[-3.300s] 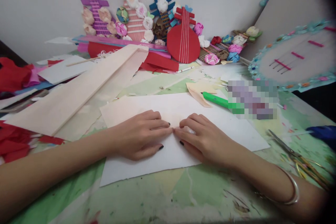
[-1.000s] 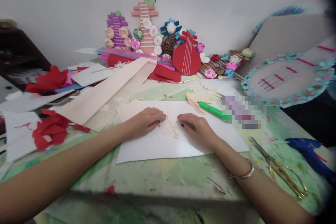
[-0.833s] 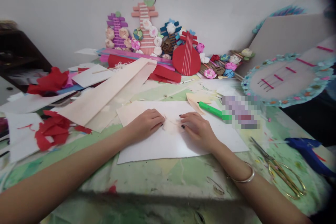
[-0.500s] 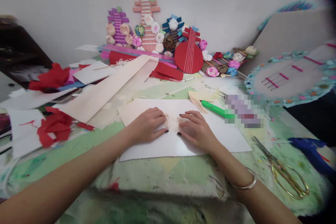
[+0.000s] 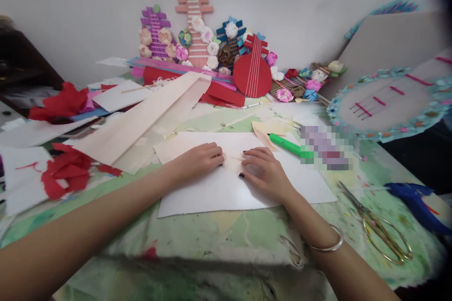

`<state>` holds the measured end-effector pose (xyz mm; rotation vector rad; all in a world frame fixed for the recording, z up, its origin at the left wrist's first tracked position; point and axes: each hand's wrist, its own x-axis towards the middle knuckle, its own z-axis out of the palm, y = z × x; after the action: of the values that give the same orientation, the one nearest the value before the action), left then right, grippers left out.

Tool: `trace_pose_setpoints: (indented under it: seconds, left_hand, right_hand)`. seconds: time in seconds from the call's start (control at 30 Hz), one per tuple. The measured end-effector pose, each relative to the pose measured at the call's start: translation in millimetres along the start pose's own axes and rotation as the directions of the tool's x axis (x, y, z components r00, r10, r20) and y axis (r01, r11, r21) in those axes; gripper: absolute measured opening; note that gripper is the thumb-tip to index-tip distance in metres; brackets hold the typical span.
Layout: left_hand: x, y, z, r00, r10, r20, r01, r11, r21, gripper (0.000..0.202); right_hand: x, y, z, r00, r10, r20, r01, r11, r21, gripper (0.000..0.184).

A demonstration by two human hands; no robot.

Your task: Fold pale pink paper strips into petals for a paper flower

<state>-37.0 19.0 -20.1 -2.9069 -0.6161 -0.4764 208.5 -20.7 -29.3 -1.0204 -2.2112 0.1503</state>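
A small piece of cream paper [image 5: 232, 163] lies on a large white sheet [image 5: 212, 193] in the middle of the table. My left hand [image 5: 197, 161] rests on the sheet with its fingers curled, fingertips pressing the left side of the cream piece. Fingers bent, my right hand [image 5: 263, 173] pinches the right side of that same piece. A silver bangle [image 5: 326, 243] sits on my right wrist.
A green pen [image 5: 287, 146] lies right of my hands. Gold scissors [image 5: 377, 225] and a blue glue gun [image 5: 415, 197] sit at the right. Long cream strips [image 5: 141, 117] and red scraps [image 5: 65, 171] lie left. Paper instruments with flowers [image 5: 250, 66] line the wall.
My view has pulled back from the table. Both hands have stayed on the small cream piece, with the fingers working it between them.
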Motion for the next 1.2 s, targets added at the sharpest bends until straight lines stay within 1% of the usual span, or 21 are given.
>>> trace_pose_setpoints:
  seconds: [0.1,0.17,0.27,0.33,0.43,0.53,0.67,0.83,0.9,0.97,1.03,1.1,1.13,1.2]
  left_hand:
    - [0.4,-3.0,0.8,0.997,-0.065,-0.047,0.059,0.989,-0.132,0.021]
    - [1.2,-3.1,1.2,0.988,-0.128,-0.081,0.108,0.97,-0.216,0.021]
    - [3.4,-1.2,0.3,0.976,-0.191,-0.107,0.157,0.95,-0.269,0.02]
    - [5.3,1.0,-0.8,0.968,-0.222,-0.116,0.18,0.939,-0.293,0.02]
    - [8.2,5.1,-2.1,0.955,-0.276,-0.112,0.221,0.908,-0.356,0.018]
    - [11.1,10.5,-2.6,0.941,-0.326,-0.092,0.26,0.871,-0.417,0.016]
    - [15.1,17.2,-4.2,0.923,-0.375,-0.083,0.304,0.845,-0.439,0.015]
    - [16.1,18.3,-7.0,0.91,-0.41,-0.063,0.34,0.824,-0.454,0.014]
    - [14.4,17.1,-7.4,0.914,-0.402,-0.06,0.336,0.829,-0.447,0.014]
    - [11.7,16.0,-7.3,0.932,-0.355,-0.071,0.3,0.867,-0.398,0.017]
    - [8.2,15.4,-6.8,0.961,-0.256,-0.11,0.215,0.932,-0.292,0.022]
    - [4.3,15.5,-5.7,0.979,-0.148,-0.141,0.125,0.979,-0.161,0.023]
    - [2.3,15.7,-5.0,0.982,-0.108,-0.152,0.092,0.99,-0.108,0.022]
    - [-1.3,16.6,-3.5,0.983,-0.067,-0.17,0.06,0.997,-0.042,0.023]
  right_hand:
    - [-1.0,0.5,-0.3,1.0,0.001,-0.002,-0.001,1.0,-0.005,0.017]
    - [-1.6,0.1,-0.5,1.0,-0.005,-0.019,0.005,1.0,-0.018,0.021]
    - [-2.4,-1.4,0.1,0.999,-0.03,-0.041,0.027,0.997,-0.075,0.032]
    - [-2.7,-2.7,1.3,0.998,-0.044,-0.04,0.038,0.991,-0.131,0.036]
    - [-2.8,-5.4,3.1,0.995,-0.072,-0.062,0.058,0.976,-0.208,0.031]
    - [-2.0,-9.8,3.7,0.987,-0.134,-0.083,0.108,0.959,-0.261,0.026]
    - [0.0,-16.3,3.1,0.978,-0.193,-0.076,0.162,0.938,-0.306,0.024]
    - [0.7,-16.7,3.0,0.97,-0.219,-0.11,0.173,0.93,-0.323,0.013]
    - [0.5,-14.7,2.9,0.968,-0.203,-0.146,0.152,0.941,-0.303,0.013]
    - [0.4,-12.3,2.8,0.967,-0.189,-0.172,0.138,0.953,-0.271,0.013]
    - [0.3,-9.9,2.6,0.97,-0.175,-0.168,0.136,0.965,-0.222,0.013]
    - [0.3,-7.8,2.2,0.978,-0.141,-0.152,0.119,0.982,-0.147,0.014]
    - [0.3,-6.9,1.8,0.983,-0.115,-0.144,0.101,0.99,-0.102,0.014]
    - [0.5,-5.7,0.8,0.989,-0.046,-0.141,0.044,0.999,-0.013,0.014]
